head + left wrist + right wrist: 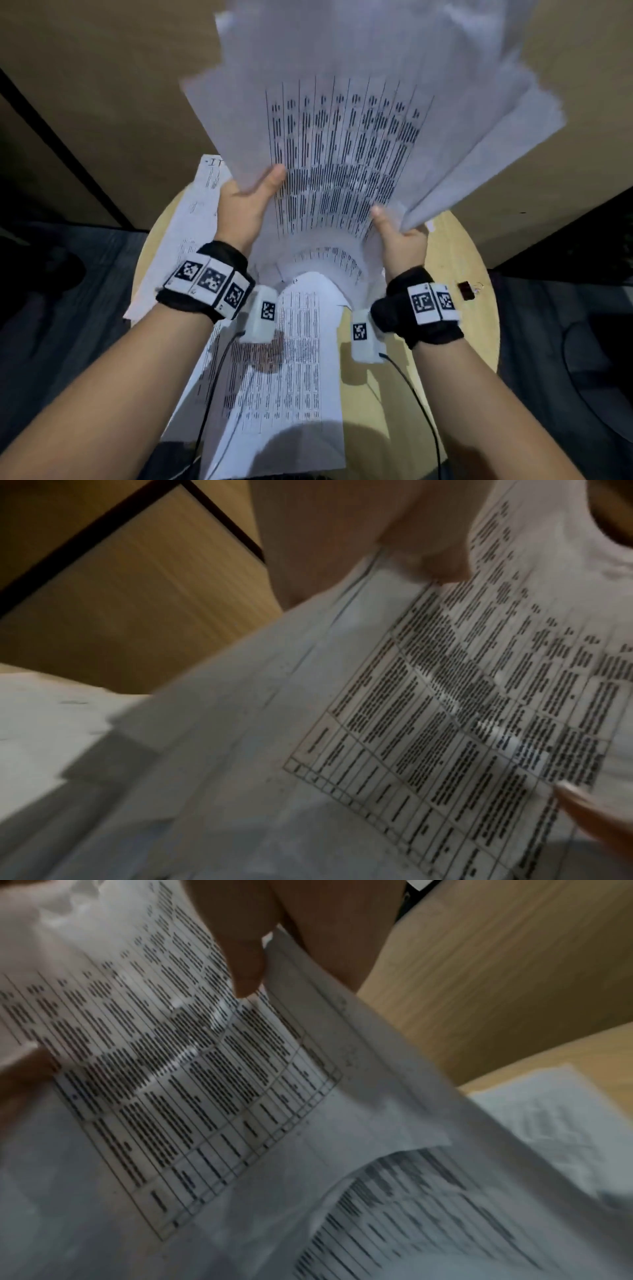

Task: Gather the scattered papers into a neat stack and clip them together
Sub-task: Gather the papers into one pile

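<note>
Papers (346,144) stand fanned and uneven above the round tabletop (459,260), the left hand (245,205) and right hand (399,240) each pinching a lower side edge. Loosely gripped outer sheets could slip out and scatter over loose pages (294,359) below; the binder clip (466,290) waits at the rim.

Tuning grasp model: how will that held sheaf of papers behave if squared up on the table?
The sheaf of papers is probably floppy: it bows between the left hand and right hand. Its sheets likely slide easily, since their top edges are fanned unevenly. Probably light, as thumbs pinching its sides hold it up.
</note>
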Tool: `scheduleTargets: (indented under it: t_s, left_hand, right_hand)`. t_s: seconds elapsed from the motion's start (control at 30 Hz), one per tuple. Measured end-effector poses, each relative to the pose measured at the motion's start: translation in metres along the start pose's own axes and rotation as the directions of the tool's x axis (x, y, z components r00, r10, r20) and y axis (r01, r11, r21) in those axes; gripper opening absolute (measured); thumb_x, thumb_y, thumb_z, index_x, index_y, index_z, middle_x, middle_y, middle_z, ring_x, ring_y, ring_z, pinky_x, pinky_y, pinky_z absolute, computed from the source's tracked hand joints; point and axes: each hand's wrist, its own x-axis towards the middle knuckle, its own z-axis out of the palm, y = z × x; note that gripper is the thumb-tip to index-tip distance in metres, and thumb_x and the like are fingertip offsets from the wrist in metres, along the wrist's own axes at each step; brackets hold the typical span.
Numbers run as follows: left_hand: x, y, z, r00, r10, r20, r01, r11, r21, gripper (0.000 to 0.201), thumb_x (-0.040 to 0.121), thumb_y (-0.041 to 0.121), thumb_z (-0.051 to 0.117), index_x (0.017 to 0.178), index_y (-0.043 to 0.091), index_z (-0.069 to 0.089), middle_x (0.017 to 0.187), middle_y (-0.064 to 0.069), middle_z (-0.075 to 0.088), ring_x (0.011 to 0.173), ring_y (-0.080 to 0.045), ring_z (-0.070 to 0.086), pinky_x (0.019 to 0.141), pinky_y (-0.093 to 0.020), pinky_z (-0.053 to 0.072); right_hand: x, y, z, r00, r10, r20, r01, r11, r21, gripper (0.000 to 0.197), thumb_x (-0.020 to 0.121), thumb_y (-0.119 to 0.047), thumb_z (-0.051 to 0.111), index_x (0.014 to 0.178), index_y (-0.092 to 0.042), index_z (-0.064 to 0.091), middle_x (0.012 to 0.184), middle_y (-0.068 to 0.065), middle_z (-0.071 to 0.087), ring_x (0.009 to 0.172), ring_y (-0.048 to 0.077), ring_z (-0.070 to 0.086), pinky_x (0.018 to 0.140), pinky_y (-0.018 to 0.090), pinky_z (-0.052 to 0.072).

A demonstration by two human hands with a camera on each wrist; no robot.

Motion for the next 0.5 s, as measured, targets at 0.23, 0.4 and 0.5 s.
scheduleTargets:
  t_s: [0.23,0.4,0.5]
  left_hand:
    - [-0.013,-0.014,-0.021,0.985,-0.052,0.162,0.041,0.996,0.073,0.084,0.043,0.046,0.083,0.114,0.006,0.061,0.092,0.010,0.072,0.095,-0.003,0.067,0.087,-0.021,0.051]
    - [-0.003,-0.007,-0.019,0.976,0.017,0.219,-0.047,0.990,0.135,0.101,0.036,0.057,0.085,0.122,0.015,0.053,0.116,0.003,0.066,0.114,-0.013,0.060,0.099,-0.033,0.048]
    - [0.001,-0.019,-0.022,0.977,-0.057,0.203,0.022,0.985,0.172,0.109,0.040,0.051,0.088,0.133,0.014,0.044,0.128,-0.005,0.060,0.121,-0.020,0.056,0.106,-0.047,0.041]
  right_hand:
    - [-0.004,0.011,-0.012,0.998,-0.004,0.055,0.009,0.996,-0.089,0.034,0.071,-0.011,0.080,0.098,-0.011,0.061,0.092,-0.002,0.065,0.076,-0.004,0.061,0.063,0.002,0.047]
    - [0.007,0.002,-0.001,0.990,-0.040,0.134,0.049,0.996,-0.068,0.079,0.055,-0.024,0.086,0.123,-0.003,0.051,0.115,0.011,0.066,0.106,0.021,0.064,0.094,0.032,0.050]
    - [0.011,0.018,0.001,0.982,0.073,0.175,-0.059,0.995,-0.086,0.068,0.063,-0.018,0.085,0.122,-0.008,0.052,0.114,0.007,0.065,0.107,0.023,0.062,0.097,0.038,0.048]
